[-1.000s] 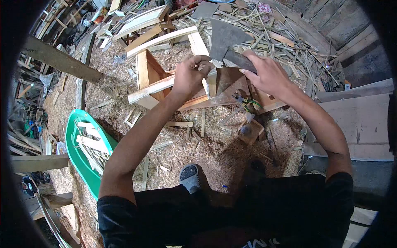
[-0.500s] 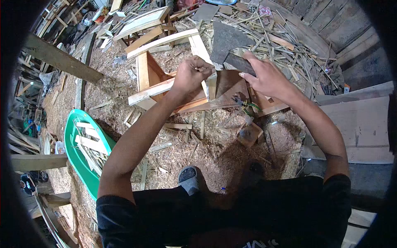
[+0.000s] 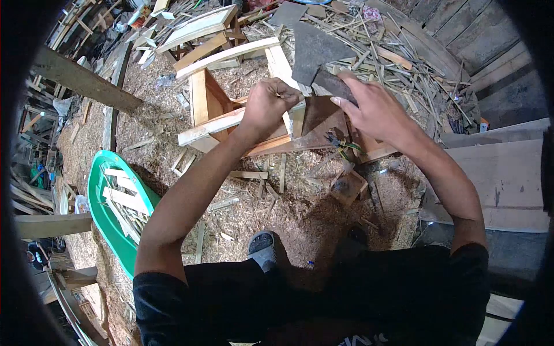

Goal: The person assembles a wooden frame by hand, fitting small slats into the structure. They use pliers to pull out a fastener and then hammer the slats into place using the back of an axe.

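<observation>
My left hand (image 3: 270, 104) is closed in a pinch above the corner of a wooden frame (image 3: 210, 127). What its fingertips hold is too small to make out. My right hand (image 3: 375, 106) grips a dark rectangular block (image 3: 333, 86), thumb along the near side, fingers over the far side. The block's left end is close to the left fingertips, over the frame's corner. Below the right hand, pliers with green handles (image 3: 346, 147) lie on the brown board side (image 3: 323, 124) of the woodwork. A flat dark grey piece (image 3: 320, 49) shows just beyond the block.
A green tub (image 3: 98, 207) of wood offcuts stands at left. Scraps and sawdust cover the ground around my sandal (image 3: 264, 248). A wooden post (image 3: 86, 81) slants in from the left. Another pale wooden piece (image 3: 196, 29) stands behind, near a heap of thin strips (image 3: 392, 63).
The block in my right hand has tilted slightly, its near left end rising a little. My left hand keeps its pinch at the corner. The whole view has shifted slightly.
</observation>
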`<state>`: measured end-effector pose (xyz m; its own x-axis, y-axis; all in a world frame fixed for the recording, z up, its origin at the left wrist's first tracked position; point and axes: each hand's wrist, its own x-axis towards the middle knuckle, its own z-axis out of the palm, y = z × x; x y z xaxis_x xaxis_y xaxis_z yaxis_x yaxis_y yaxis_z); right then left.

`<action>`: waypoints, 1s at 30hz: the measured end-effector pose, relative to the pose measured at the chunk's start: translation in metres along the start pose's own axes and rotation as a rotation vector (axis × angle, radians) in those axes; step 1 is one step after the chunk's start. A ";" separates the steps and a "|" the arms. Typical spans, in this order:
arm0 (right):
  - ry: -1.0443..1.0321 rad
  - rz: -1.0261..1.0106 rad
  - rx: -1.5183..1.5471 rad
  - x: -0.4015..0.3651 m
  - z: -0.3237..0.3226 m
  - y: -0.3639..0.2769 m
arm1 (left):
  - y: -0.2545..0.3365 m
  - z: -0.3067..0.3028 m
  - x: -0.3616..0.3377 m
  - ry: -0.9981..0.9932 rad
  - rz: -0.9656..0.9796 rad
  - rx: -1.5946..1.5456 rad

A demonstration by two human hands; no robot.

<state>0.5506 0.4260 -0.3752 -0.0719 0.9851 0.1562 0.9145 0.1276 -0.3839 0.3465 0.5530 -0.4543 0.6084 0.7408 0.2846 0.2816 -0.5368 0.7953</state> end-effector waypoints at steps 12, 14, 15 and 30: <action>-0.148 0.054 -0.067 -0.003 0.000 0.002 | 0.000 0.000 0.002 -0.015 -0.025 -0.005; -0.186 0.100 -0.058 -0.002 -0.002 -0.001 | -0.002 -0.001 0.003 -0.017 -0.001 0.001; -0.143 0.070 -0.039 -0.001 -0.002 0.000 | -0.003 -0.001 0.003 -0.012 0.008 -0.006; -0.104 0.060 -0.001 0.000 -0.011 -0.002 | -0.005 -0.012 0.002 -0.056 0.111 0.179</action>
<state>0.5530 0.4247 -0.3638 -0.0581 0.9976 0.0383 0.9189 0.0685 -0.3885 0.3376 0.5615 -0.4515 0.6815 0.6527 0.3309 0.3350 -0.6803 0.6519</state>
